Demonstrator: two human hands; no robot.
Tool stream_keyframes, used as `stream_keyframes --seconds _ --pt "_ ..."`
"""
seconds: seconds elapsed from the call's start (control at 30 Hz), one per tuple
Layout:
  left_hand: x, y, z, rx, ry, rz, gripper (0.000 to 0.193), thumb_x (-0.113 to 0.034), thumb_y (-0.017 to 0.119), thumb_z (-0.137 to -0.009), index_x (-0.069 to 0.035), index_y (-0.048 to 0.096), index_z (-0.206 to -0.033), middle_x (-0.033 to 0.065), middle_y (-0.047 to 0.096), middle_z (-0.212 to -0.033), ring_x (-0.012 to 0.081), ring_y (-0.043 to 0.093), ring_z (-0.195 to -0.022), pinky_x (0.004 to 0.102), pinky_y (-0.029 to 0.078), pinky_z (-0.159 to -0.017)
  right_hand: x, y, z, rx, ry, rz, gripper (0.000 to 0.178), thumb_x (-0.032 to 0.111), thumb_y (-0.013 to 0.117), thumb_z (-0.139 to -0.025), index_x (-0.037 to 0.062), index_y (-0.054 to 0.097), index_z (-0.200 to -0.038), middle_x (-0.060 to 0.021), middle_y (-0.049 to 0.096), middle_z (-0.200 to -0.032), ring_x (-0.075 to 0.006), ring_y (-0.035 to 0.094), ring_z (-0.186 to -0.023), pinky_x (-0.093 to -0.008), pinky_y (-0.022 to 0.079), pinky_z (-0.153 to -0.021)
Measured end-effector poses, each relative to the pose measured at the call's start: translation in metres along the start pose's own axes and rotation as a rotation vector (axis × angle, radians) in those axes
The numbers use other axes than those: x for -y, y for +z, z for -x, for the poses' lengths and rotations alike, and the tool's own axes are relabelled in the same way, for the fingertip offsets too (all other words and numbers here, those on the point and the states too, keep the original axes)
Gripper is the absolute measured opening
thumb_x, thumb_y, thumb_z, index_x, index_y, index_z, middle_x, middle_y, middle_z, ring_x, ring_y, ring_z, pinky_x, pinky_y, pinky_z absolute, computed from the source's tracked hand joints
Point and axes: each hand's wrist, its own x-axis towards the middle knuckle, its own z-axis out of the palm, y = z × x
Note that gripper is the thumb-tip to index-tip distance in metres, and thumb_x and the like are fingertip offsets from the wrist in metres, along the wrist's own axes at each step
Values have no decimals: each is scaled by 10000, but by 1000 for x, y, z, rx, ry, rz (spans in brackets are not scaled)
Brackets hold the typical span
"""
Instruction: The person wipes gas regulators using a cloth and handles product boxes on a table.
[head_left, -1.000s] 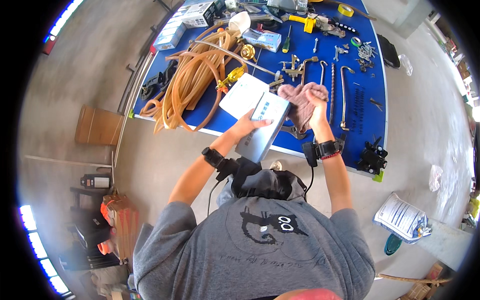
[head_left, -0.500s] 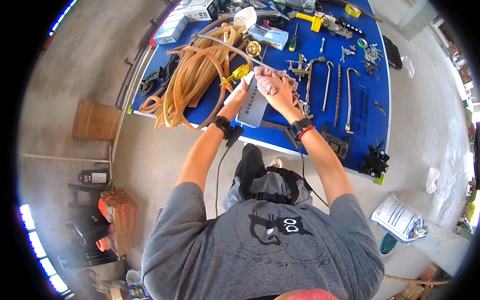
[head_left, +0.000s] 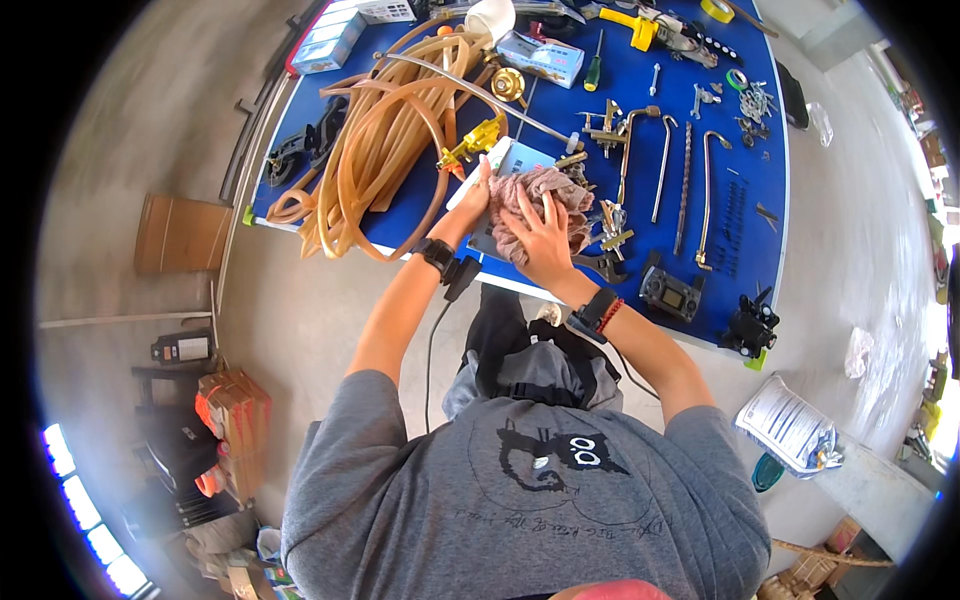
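Observation:
A pink cloth (head_left: 508, 190) lies bunched over a flat cardboard box (head_left: 527, 157) with a pale blue top, near the table's front edge. My right hand (head_left: 543, 236) presses down on the cloth with its fingers somewhat spread, holding it against the box. Along the box's left side, my left hand (head_left: 468, 207) grips the edge, thumb pointing up. The cloth covers much of the box's top. Just left of the box is a yellow valve fitting (head_left: 472, 142); a large coil of tan rubber hose (head_left: 385, 160) lies beyond it.
On the blue table (head_left: 655, 235), right of my hands, lie brass torch parts (head_left: 607, 137), metal rods (head_left: 684, 190), an adjustable wrench (head_left: 603, 264) and a grey device (head_left: 670, 294). A green screwdriver (head_left: 594, 70) and a brass regulator (head_left: 508, 84) sit farther back.
My right hand has drawn the cloth toward me over the box, uncovering the far end and hiding the near part. My left hand keeps hold of the box's edge.

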Motion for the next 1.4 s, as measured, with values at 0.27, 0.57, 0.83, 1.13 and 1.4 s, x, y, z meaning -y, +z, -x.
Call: stream_keyframes --seconds 0.27,0.57,0.83,1.13,1.4 --pt "12 -22 -34 235 39 -201 905 -666 473 -798 8 270 -1366 155 421 -1304 212 398 -1207 305 325 -1005 -5 -5 20 45 -72 2 527 245 698 -638 176 562 -1143 -137 308 -1404 -442 273 -1217 -536 221 -1001" --pt "-9 7 -7 122 43 -54 630 -451 644 -792 -69 454 -1256 61 570 -1105 156 577 -948 312 483 -782 20 -16 45 262 -282 -224 472 194 723 -555 158 606 -1012 -57 417 -1334 -346 336 -1198 -490 257 -985" --pt "-24 -16 41 145 -21 389 607 -471 591 -820 -30 491 -1224 135 615 -1059 220 626 -883 331 508 -771 -30 -47 87 195 859 -1795 299 246 600 -857 43 568 -1074 -87 609 -1074 -216 585 -986 -366 454 -877" --pt "-17 -12 161 169 39 -451 716 -542 622 -763 -12 500 -1229 116 595 -1062 179 578 -929 308 451 -807 60 20 61 73 1006 -2045 504 410 428 -919 51 420 -1273 -101 496 -1260 -221 468 -1157 -358 384 -981" --pt "55 -121 247 -293 403 -826 790 -605 601 -719 -16 508 -1236 230 544 -1145 306 533 -1049 367 383 -940 140 80 27 377 928 -2064 420 294 363 -938 11 476 -1226 -118 557 -1182 -222 555 -1061 -336 450 -911"
